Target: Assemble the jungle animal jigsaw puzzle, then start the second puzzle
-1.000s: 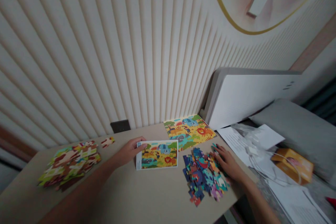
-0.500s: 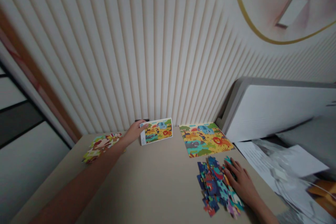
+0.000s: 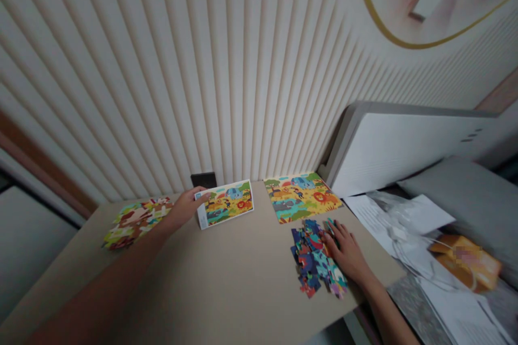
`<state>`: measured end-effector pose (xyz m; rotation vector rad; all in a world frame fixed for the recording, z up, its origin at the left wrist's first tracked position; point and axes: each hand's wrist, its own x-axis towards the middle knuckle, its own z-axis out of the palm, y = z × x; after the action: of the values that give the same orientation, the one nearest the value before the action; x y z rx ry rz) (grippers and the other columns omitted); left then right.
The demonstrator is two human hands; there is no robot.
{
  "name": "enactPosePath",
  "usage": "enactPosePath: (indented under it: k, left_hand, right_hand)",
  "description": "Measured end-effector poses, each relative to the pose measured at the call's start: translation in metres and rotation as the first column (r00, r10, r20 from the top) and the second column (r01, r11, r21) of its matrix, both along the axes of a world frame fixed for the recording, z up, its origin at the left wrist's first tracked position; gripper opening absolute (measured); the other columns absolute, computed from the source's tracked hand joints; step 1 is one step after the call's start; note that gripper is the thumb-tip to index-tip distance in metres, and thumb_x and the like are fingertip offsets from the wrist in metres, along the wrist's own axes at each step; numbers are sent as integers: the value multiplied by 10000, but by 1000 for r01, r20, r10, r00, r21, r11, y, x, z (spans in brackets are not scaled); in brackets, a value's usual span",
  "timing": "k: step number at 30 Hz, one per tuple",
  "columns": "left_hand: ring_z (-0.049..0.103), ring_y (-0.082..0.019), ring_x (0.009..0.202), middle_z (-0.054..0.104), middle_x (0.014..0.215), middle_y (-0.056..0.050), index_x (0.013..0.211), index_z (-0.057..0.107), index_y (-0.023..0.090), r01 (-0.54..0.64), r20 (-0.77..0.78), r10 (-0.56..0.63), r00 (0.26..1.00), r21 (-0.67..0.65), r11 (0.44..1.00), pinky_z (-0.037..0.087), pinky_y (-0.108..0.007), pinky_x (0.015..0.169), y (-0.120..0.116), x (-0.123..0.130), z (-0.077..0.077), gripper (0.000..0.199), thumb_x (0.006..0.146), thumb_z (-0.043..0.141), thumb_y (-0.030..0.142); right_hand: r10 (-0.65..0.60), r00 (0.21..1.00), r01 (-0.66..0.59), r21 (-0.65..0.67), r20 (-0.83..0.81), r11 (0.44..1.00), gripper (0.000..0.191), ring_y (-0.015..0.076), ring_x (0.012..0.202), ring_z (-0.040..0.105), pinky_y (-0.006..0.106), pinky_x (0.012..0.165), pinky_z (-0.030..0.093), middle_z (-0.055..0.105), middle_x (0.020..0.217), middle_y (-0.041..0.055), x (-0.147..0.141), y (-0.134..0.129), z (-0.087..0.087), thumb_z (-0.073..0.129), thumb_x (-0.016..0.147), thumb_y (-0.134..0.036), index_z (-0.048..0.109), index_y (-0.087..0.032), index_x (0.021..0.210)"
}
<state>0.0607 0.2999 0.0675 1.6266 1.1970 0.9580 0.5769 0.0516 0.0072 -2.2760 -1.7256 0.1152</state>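
Observation:
My left hand (image 3: pixel 188 207) grips the left edge of a white-bordered picture card (image 3: pixel 227 204) with colourful animals, tilted up near the back of the table. To its right, a larger sheet with the same animal picture (image 3: pixel 301 198) lies flat by the wall. My right hand (image 3: pixel 345 250) rests with spread fingers on the right side of a pile of dark blue, teal and red puzzle pieces (image 3: pixel 307 264). At the left, behind my left forearm, lies another pile of green, brown and white pieces (image 3: pixel 135 218).
The beige table (image 3: pixel 230 280) meets a ribbed wall (image 3: pixel 243 64). A dark box (image 3: pixel 203 180) is at the wall behind my left hand. Right of the table are papers, a clear bag, cables, an orange packet (image 3: pixel 481 264) and a grey-framed headboard (image 3: pixel 404 145).
The view has shifted, so the table's front right edge now shows. My left hand still has the card, and my right hand remains on the dark pieces.

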Motion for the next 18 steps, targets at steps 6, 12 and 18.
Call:
enactPosePath:
  k: [6, 12, 18]
  left_hand:
    - [725, -248, 708, 779, 805, -29, 1009, 728, 186, -25, -3, 25, 1000, -29, 999, 546, -288, 616, -8, -14, -2, 557, 683, 807, 630]
    - [732, -253, 690, 781, 800, -35, 1023, 724, 183, -29, 45, 31, 999, -60, 998, 570, -303, 604, -18, -27, -5, 548, 677, 829, 594]
    - [712, -239, 624, 780, 807, -42, 1026, 724, 176, -28, 83, 36, 996, -91, 995, 571, -308, 566, -29, -41, -8, 548, 644, 865, 544]
  right_hand:
    - [67, 997, -63, -88, 41, 994, 758, 411, 1585, 131, 724, 1202, 144, 236, 1720, 74, -27, -1, 18, 397, 975, -730, 304, -359, 1629]
    - [73, 996, -69, -90, 51, 994, 800, 396, 1588, 132, 613, 1247, 176, 351, 1678, 74, -51, -3, 29, 431, 942, -773, 425, -304, 1590]
    - [51, 998, -49, -52, 40, 997, 817, 387, 1578, 188, 563, 1261, 200, 390, 1658, 75, -76, -8, 29, 418, 942, -779, 464, -264, 1574]
